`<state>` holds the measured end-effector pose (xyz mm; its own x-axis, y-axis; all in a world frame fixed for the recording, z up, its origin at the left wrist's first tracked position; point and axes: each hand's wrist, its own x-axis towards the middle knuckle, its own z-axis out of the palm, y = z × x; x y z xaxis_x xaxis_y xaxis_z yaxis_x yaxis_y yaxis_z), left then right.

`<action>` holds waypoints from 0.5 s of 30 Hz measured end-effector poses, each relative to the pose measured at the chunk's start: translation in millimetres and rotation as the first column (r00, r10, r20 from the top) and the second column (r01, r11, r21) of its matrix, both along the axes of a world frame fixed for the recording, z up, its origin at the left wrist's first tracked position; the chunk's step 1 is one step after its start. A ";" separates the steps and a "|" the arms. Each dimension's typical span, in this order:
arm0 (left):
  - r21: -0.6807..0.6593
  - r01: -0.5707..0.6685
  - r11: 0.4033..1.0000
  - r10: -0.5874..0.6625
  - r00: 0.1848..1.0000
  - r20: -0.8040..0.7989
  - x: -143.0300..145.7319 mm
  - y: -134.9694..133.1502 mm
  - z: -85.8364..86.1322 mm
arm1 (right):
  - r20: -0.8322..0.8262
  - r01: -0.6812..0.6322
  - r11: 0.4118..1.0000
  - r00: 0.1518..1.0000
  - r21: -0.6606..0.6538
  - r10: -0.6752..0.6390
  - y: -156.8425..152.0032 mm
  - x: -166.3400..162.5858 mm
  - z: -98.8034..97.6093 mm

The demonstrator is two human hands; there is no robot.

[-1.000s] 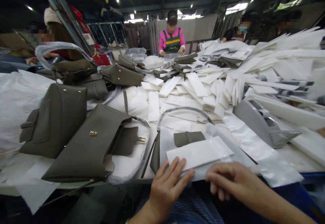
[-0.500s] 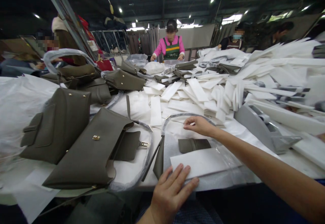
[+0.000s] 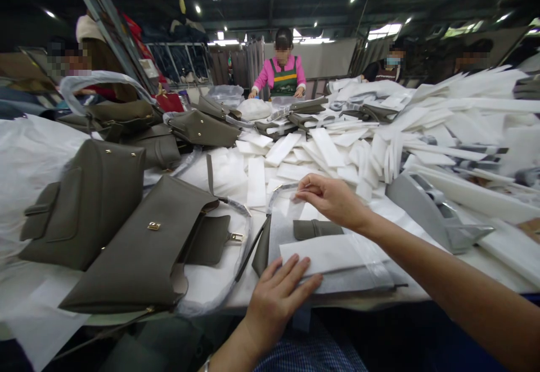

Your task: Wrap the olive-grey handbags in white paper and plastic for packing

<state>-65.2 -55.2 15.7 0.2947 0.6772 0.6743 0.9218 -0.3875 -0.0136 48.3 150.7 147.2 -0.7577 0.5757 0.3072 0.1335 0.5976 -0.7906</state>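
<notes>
My left hand lies flat with fingers spread on a white foam sheet at the table's near edge. The sheet rests on a plastic-wrapped olive bag, whose small olive flap shows above it. My right hand reaches forward over the bag and pinches its plastic-wrapped handle strap. Just left lies an open olive handbag with a gold clasp.
Another olive bag sits at the left beside crumpled white plastic. Several more bags lie further back. Piles of white foam strips cover the middle and right. A grey tape dispenser stands right. A person in pink works opposite.
My right hand has left the near edge, reached forward over the bag and closed on the wrapped strap. My left hand has stayed pressed on the foam sheet.
</notes>
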 end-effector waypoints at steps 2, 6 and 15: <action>-0.003 0.004 1.000 -0.004 1.000 0.002 0.3 0.5 0.5 | -0.006 0.008 1.000 1.000 0.020 -0.008 -3.8 -2.6 -2.8; 0.015 0.000 1.000 0.000 1.000 0.013 1.6 0.5 -0.2 | -0.060 -0.035 0.999 0.998 -0.032 0.033 -2.5 -20.5 -1.4; 0.035 -0.013 0.999 0.012 1.000 0.027 0.8 3.3 -4.7 | -0.010 -0.045 0.988 0.999 0.145 0.047 -40.7 -20.0 19.7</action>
<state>-64.4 -51.9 10.9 0.2682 0.6560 0.7054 0.9266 -0.3761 -0.0026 28.3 109.9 166.9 -0.7778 0.4889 0.3949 0.0930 0.7109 -0.6971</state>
